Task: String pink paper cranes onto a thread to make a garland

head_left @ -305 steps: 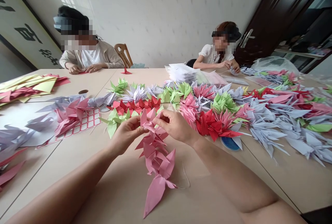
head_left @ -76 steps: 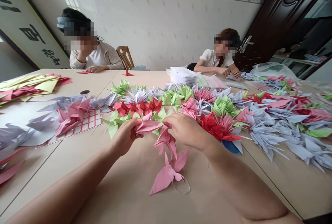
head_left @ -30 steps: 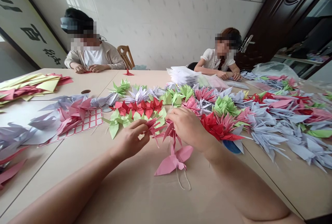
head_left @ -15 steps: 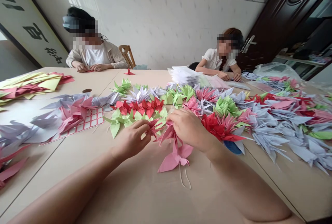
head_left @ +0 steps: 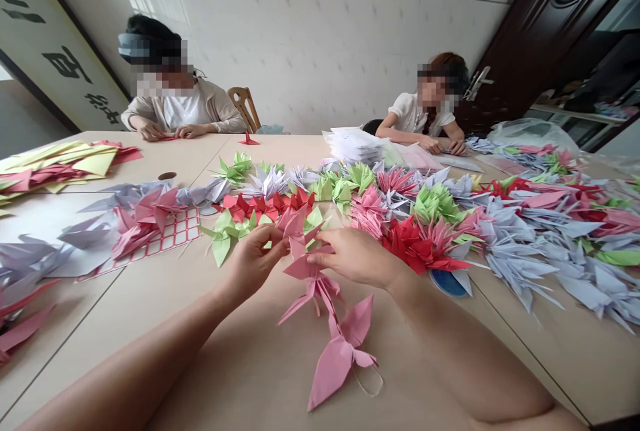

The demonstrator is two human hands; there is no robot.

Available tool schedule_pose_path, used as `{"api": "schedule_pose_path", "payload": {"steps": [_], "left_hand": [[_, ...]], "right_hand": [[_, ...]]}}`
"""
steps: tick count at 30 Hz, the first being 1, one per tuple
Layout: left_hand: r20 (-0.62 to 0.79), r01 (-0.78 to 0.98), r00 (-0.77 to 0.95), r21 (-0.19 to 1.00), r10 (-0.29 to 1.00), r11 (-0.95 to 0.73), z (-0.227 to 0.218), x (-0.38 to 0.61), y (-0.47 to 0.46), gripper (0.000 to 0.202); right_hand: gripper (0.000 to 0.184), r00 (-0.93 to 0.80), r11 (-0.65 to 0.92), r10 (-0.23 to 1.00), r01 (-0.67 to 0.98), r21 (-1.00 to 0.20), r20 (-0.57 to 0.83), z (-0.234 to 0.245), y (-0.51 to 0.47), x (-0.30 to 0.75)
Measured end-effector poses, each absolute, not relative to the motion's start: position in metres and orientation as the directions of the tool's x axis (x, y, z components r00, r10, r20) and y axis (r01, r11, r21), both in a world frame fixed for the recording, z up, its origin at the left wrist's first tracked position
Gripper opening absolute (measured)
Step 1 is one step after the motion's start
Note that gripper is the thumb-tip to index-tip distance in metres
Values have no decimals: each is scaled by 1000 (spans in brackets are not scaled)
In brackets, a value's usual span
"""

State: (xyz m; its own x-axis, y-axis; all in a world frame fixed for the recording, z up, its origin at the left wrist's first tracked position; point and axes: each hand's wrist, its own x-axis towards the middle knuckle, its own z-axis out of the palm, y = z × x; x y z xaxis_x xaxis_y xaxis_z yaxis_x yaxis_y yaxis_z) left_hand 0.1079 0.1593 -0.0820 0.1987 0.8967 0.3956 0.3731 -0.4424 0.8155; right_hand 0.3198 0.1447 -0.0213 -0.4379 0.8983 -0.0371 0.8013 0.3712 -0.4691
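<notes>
Pink folded paper cranes hang one below another between my hands and down toward me. My left hand (head_left: 257,254) is closed on the top pink paper crane (head_left: 296,236) by its left side. On the right, my right hand (head_left: 357,254) pinches the pink cranes where the top one meets the one below. The lowest pink crane (head_left: 334,371) has its wings spread near the tabletop, and a loop of thin string (head_left: 373,383) comes out beside it. Just beyond my hands lie light green cranes (head_left: 233,234) and a row of red cranes (head_left: 273,206).
Heaps of lavender, pink, red and green cranes (head_left: 530,251) cover the table's right side. Lavender and pink cranes (head_left: 145,218) lie left on a red grid sheet (head_left: 175,234). Yellow and red folded papers (head_left: 65,161) are far left. Two people sit across the table.
The pink cranes have swung out and dropped nearer to me, with the lowest one lower now. My left hand has turned the top crane up; my right hand has shifted slightly down.
</notes>
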Motion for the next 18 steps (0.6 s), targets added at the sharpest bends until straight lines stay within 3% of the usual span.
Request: {"api": "schedule_pose_path", "payload": {"steps": [8,14,18], "left_hand": [[274,185,223,930,936,-317,-83,109,156,14],[221,34,297,970,929,-241,-78,112,152,19],[150,-101,312,987,938,-124,-78,113,152,17]], "right_hand": [[16,-394,355,909,558,-750,137,-37,155,317],[16,-337,339,929,606,-719,155,-37,154,310],[15,-357,321,925,552,-769,130,-35,152,307]]}}
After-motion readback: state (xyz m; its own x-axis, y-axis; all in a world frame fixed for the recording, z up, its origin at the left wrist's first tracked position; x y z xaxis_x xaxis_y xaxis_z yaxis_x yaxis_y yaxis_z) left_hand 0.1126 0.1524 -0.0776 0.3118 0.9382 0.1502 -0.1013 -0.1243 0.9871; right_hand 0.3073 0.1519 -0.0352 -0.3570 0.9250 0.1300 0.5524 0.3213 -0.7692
